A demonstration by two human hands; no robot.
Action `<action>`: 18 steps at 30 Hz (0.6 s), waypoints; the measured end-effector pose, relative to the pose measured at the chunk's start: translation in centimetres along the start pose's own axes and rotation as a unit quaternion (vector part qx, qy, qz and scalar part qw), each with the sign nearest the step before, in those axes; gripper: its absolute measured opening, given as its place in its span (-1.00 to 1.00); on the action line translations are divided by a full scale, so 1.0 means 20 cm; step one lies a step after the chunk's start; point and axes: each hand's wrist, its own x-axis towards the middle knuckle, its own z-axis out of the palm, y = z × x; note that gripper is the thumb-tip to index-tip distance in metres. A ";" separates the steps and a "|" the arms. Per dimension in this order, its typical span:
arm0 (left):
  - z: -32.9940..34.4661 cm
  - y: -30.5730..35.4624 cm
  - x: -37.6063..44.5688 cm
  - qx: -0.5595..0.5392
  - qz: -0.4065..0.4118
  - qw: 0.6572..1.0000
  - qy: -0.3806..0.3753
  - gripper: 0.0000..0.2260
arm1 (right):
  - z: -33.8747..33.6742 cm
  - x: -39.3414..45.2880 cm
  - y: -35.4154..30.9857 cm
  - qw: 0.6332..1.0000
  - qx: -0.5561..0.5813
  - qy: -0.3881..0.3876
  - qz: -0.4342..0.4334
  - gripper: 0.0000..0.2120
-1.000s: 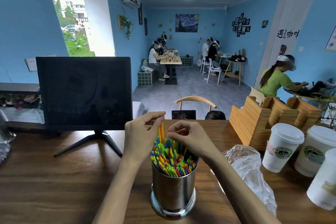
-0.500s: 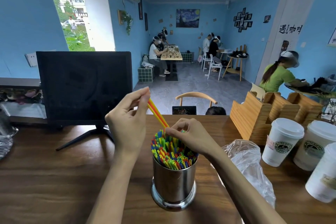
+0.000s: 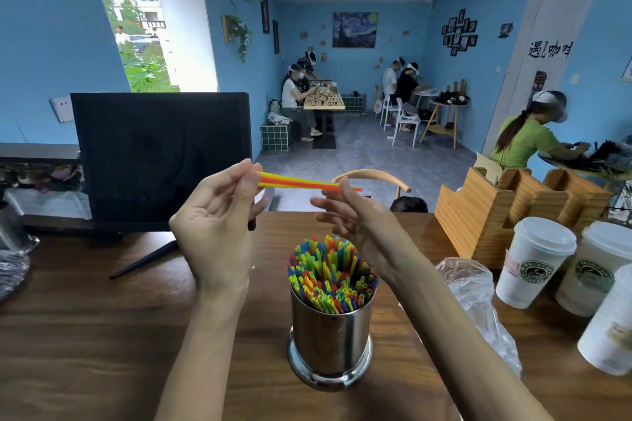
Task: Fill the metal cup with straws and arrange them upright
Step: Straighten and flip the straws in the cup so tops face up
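A shiny metal cup (image 3: 330, 342) stands on the wooden table (image 3: 85, 335) in front of me, packed with upright straws (image 3: 330, 275) in blue, green, yellow and red. Above it I hold a few yellow and orange straws (image 3: 294, 182) level in the air. My left hand (image 3: 219, 225) pinches their left end between thumb and fingers. My right hand (image 3: 355, 212) grips their right end, whose tips poke out past my fingers.
A dark monitor (image 3: 160, 161) on a stand sits at the back left. A crumpled clear plastic bag (image 3: 478, 304) lies right of the cup. White lidded paper cups (image 3: 533, 260) and a wooden holder (image 3: 506, 212) crowd the right side. People sit at tables beyond.
My left hand pulled the yellow and orange straws up out of the cup and turned them level. My right hand rose from the cup's straws and took their other end.
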 end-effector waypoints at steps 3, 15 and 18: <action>-0.02 -0.02 0.00 0.006 -0.051 0.997 -0.060 -0.85 | -0.01 0.02 -0.06 0.983 0.173 0.032 0.042 -0.75; -0.15 -0.21 0.00 0.160 -0.157 0.899 -0.377 -0.79 | -0.10 0.05 -0.14 0.980 -0.113 0.116 -0.119 -0.73; -0.16 -0.28 0.01 0.206 -0.163 0.879 -0.399 -0.76 | -0.11 0.04 -0.17 0.943 -0.228 0.140 -0.195 -0.86</action>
